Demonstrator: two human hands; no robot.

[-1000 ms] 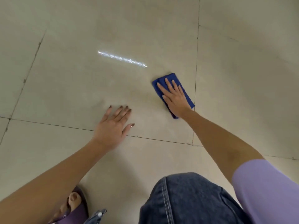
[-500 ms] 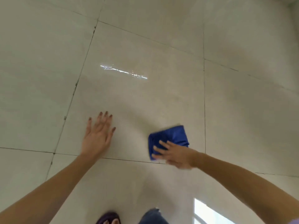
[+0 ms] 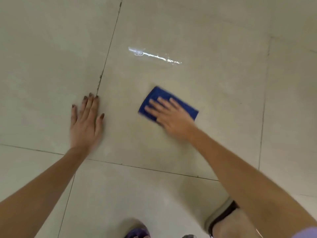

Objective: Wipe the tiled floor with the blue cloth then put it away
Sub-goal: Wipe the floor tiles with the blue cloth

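A folded blue cloth lies flat on the beige tiled floor, near the middle of one large tile. My right hand presses down on it with fingers spread, covering its near half; the hand is motion-blurred. My left hand rests flat on the floor to the left, palm down, fingers together, its fingertips touching a dark grout line. It holds nothing.
A bright streak of reflected light marks the tile beyond the cloth. Grout lines cross the floor. A purple slipper and a beige, dark-edged object show at the bottom edge.
My right hand has slid the cloth away from me and to the right across the tile. The view has tilted, and my left hand now sits by the grout line.
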